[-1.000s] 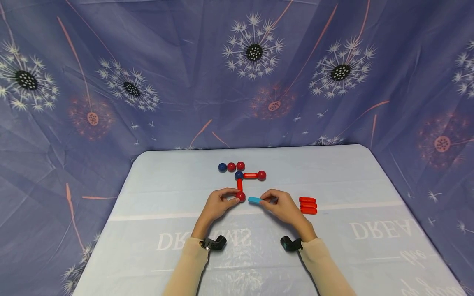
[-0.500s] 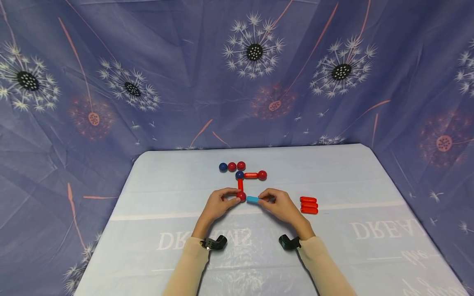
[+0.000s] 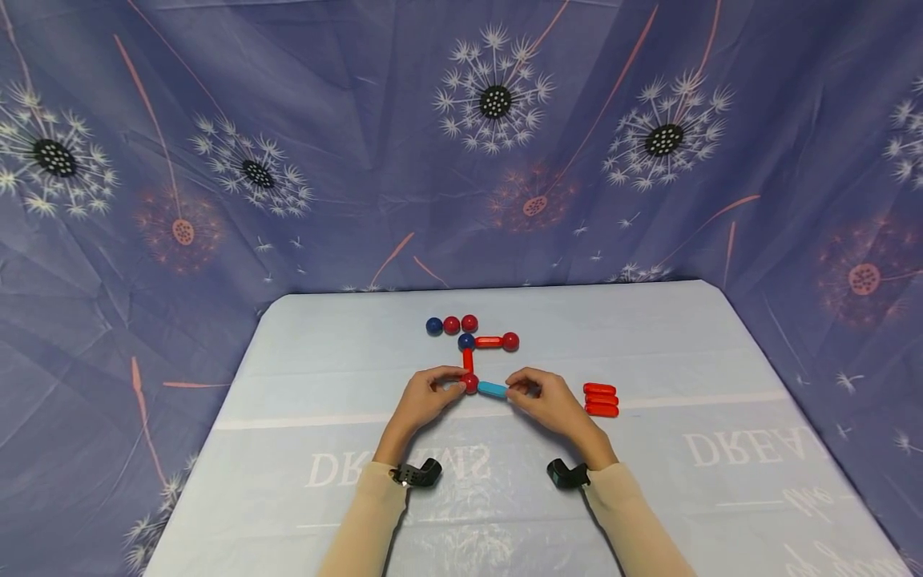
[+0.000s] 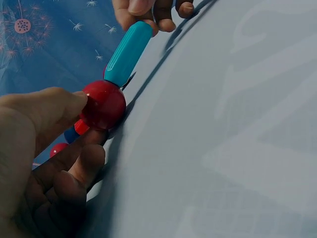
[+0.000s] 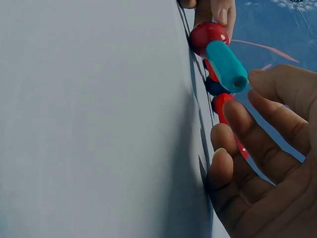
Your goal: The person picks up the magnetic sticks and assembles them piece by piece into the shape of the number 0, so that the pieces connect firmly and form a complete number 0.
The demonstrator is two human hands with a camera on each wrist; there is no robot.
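Note:
My left hand [image 3: 425, 394] pinches a glossy red ball [image 4: 104, 105] between thumb and fingers, low over the table. A light blue ridged rod [image 3: 493, 389] meets this ball and points right. At the rod's far end is my right hand [image 3: 544, 397]; in the right wrist view its thumb and fingertips lie loosely beside the holed end [image 5: 239, 82], not wrapped round it. From the held ball a red rod [image 3: 468, 361] runs back to a dark blue ball [image 3: 466, 342]. Another red rod [image 3: 489, 342] joins that to a second red ball [image 3: 510, 341].
Behind the joined pieces sit a loose dark blue ball [image 3: 434, 326] and two red balls [image 3: 460, 324] in a row. Several red rods [image 3: 601, 400] lie stacked side by side right of my right hand. A patterned cloth [image 3: 346, 144] hangs behind the white table [image 3: 303, 361].
The light blue rod has moved left until its end meets the red ball. My right hand has since shifted slightly right, to the rod's outer end. The left hand keeps its place.

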